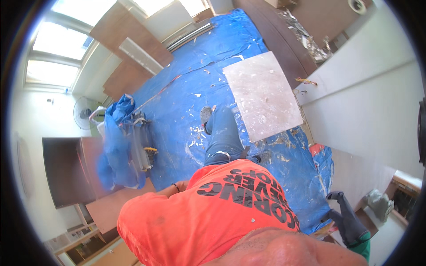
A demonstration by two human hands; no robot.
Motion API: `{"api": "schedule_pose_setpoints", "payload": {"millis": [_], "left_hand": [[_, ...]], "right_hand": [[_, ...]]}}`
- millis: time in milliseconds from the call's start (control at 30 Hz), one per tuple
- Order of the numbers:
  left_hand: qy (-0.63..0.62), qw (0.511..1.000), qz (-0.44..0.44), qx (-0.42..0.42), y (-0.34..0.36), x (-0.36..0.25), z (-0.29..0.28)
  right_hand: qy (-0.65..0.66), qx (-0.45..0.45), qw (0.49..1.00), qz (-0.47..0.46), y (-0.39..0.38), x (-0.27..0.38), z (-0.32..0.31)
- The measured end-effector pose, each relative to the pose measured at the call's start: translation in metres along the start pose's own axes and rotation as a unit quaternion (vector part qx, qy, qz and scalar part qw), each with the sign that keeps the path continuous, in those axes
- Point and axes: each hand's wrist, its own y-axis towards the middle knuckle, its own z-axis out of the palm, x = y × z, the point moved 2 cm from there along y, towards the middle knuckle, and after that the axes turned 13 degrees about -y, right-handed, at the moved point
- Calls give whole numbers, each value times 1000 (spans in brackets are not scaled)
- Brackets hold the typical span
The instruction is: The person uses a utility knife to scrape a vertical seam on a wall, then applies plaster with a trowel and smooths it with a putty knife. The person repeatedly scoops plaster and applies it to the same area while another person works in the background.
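Left hand (181,185) half hidden, right hand unseen; I can't tell fingers' spread or hold. Likely crossing blue tarp (175,104); next: skirt right-edge pale panel (265,97).

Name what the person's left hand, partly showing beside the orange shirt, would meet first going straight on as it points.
Most likely the orange shirt, which hides part of the left hand; depth there is unclear.

Decent lane is running up the blue sheet (173,128), only scraps (197,95) littering it. Pale board (262,95) is blocking the right, lying or leaning, hard to tell; blue bundle (122,155) is crowding the left.
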Motion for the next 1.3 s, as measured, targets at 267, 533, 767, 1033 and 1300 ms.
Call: {"api": "schedule_pose_setpoints", "payload": {"millis": [267,533,767,1033,1300], "left_hand": [[-122,985,-7,-123,-22,130,-77],[-58,965,21,-254,-3,156,-248],[312,923,-50,-218,-4,82,-444],[318,753,339,-466,-62,-321,-665],[145,921,318,-170,38,-674,-624]], "right_hand": [[-137,178,974,-2,-96,85,241],[-2,62,979,-194,-197,351,411],[-88,130,975,-157,-256,359,509],[17,194,981,-14,-275,351,610],[261,33,947,-182,-289,557,627]]}}
